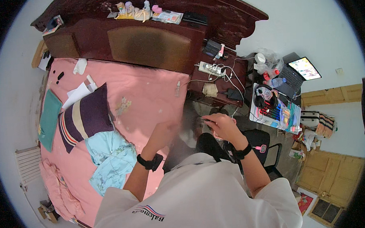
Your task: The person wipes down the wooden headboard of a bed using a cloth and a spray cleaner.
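My right hand (222, 125) pinches a small, thin dark object (204, 120) between thumb and fingertips; its kind is too small to tell. At the edge of the bed, my left hand (165, 133) reaches toward the right hand. A blurred grey patch covers its fingertips, so whether they hold anything is hidden. Both wrists wear black bands. Beneath the left hand lies the pink bedsheet (151, 106). A clear spray bottle (177, 89) rests on the sheet beyond that hand. Below the right hand are the floor and a black office chair (258, 141).
A dark purple striped pillow (91, 116) and light blue clothing (111, 160) lie on the bed. A wooden nightstand (199, 79) carries a power strip (211, 68) with tangled cables. The desk at right holds a laptop (291, 78), headphones (266, 101) and bottles. A carved headboard (93, 35) stands behind.
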### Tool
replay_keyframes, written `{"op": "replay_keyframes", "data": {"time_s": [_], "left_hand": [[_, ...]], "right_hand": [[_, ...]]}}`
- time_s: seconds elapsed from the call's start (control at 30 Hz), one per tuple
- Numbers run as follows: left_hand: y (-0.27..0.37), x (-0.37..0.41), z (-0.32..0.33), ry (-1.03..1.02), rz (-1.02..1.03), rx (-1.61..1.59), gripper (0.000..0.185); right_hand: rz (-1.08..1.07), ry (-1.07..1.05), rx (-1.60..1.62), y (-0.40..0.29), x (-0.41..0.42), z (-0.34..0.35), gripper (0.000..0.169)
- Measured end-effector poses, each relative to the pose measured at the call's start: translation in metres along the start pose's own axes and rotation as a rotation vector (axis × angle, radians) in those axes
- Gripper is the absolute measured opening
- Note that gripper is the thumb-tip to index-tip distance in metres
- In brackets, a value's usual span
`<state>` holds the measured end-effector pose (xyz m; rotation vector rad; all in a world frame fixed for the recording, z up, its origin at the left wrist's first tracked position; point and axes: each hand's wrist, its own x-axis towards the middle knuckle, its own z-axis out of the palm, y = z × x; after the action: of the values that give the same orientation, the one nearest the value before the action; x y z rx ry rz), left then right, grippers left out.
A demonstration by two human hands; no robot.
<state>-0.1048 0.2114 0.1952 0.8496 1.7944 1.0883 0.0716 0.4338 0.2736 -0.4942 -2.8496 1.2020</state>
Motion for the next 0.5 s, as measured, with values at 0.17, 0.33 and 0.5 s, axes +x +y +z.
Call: {"op": "replay_keyframes", "data": {"time_s": [0.17,0.33,0.5], "left_hand": [[0.009,0.018,0.022,0.02,0.161,0.066,0.023],[0.035,0.045,0.048,-0.031,0.127,0.091,0.019],[0.087,0.066,0.076,0.046,-0.014,-0.016,0.015]], "right_hand": [[0.095,-0.013,0.007,0.015,-0.017,-0.023,0.024],[0.22,-0.045,0.098,0.044,-0.028,-0.049,0.025],[0.104,0.009,0.143,0.087,-0.035,-0.065,0.026]]}}
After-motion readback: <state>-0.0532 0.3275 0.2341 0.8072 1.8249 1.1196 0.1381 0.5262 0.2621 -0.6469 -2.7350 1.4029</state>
